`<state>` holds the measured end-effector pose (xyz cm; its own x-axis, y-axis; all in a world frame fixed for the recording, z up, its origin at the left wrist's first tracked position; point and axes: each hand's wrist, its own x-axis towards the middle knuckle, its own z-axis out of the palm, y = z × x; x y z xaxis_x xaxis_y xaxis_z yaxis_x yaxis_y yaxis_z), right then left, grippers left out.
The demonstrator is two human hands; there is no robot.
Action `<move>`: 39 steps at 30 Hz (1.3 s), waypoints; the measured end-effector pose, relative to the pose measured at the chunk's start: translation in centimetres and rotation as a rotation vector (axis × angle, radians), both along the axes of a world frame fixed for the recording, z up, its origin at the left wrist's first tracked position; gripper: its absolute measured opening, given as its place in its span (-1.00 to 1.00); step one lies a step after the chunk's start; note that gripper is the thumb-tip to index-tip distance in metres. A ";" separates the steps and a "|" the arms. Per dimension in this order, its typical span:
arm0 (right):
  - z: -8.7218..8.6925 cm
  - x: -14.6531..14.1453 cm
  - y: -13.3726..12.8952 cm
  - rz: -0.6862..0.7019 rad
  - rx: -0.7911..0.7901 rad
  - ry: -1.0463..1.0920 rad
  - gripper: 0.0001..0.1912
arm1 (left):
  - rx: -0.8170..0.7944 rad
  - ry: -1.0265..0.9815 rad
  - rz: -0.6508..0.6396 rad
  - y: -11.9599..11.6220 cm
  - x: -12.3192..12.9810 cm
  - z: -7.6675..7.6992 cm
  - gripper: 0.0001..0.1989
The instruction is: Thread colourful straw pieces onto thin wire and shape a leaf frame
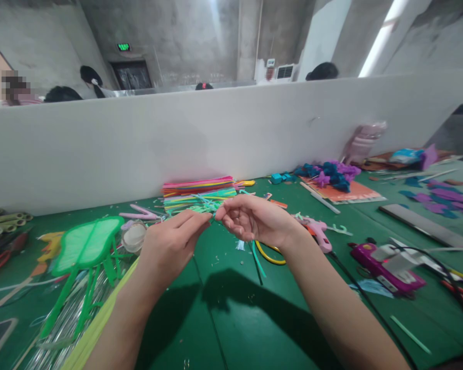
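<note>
My left hand [177, 241] is raised over the green table [231, 318], its thumb and fingers pressed together at the tips. Just right of it, almost touching, my right hand [254, 216] has its fingers curled and its palm partly showing. A small pale green piece [215, 206] shows at the fingertips of both hands; its shape is hard to make out against the pile behind. That pile of coloured fuzzy sticks [198, 186], red, yellow and mint, lies beyond the hands against the white partition.
Left are a green stool-shaped item [88, 241], a yellow glue gun [51, 246] and rolled tubes [3, 223]. Right are a pink glue gun [318, 231], a purple power strip [388, 270], purple and blue pieces [332, 174] and a pink bottle [362, 141]. People's heads show beyond the partition [139, 144].
</note>
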<state>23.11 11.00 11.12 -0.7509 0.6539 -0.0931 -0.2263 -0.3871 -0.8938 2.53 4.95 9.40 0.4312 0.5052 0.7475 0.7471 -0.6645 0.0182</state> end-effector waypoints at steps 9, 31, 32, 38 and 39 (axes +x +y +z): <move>0.0 0.5 0.3 0.013 -0.034 0.075 -0.80 | 0.024 -0.033 -0.005 0.0 -1.1 0.6 -0.90; -0.3 0.2 0.7 -0.025 0.009 -0.008 -0.75 | -0.128 0.019 0.002 -0.3 -1.8 0.9 -0.79; -0.3 0.4 0.8 -0.022 0.004 -0.006 -0.75 | -0.133 0.008 0.014 -0.3 -2.0 0.9 -0.79; -0.2 0.5 0.9 -0.023 0.020 -0.009 -0.72 | -0.191 -0.022 -0.015 -0.3 -2.6 1.2 -0.85; -0.2 0.4 0.8 -0.031 0.035 -0.022 -0.73 | -0.200 -0.027 -0.013 -0.2 -2.6 1.1 -0.85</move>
